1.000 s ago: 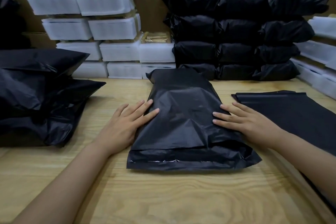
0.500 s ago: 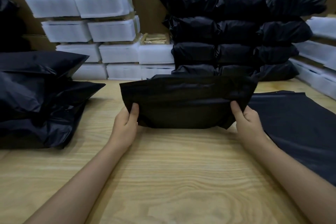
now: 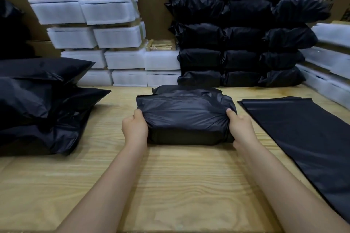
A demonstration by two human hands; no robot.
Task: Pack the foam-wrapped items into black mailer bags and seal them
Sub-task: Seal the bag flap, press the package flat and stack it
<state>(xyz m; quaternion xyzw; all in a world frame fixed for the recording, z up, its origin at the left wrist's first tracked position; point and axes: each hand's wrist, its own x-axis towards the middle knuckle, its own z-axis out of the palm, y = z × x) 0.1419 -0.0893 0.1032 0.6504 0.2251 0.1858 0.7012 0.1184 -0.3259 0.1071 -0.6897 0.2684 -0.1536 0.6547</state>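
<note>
A filled black mailer bag (image 3: 186,113) lies in the middle of the wooden table (image 3: 170,185), its loose end folded over on top of the packed item. My left hand (image 3: 134,127) grips its left end, thumb on the folded flap. My right hand (image 3: 240,127) grips its right end the same way. The item inside is hidden by the black plastic. Empty flat black mailer bags (image 3: 303,128) lie in a pile to the right. White foam-wrapped items (image 3: 117,36) are stacked at the back left.
Packed black bags (image 3: 242,39) are stacked high at the back centre. More filled black bags (image 3: 37,104) are heaped on the left. Further foam-wrapped items (image 3: 329,62) line the right edge. Cardboard boxes (image 3: 151,2) stand behind the stacks.
The bag lay flat lengthwise with both hands pressing its sides. Both hands then lifted its near end and folded it over; now the flap lies down on the packed item, held at both ends.
</note>
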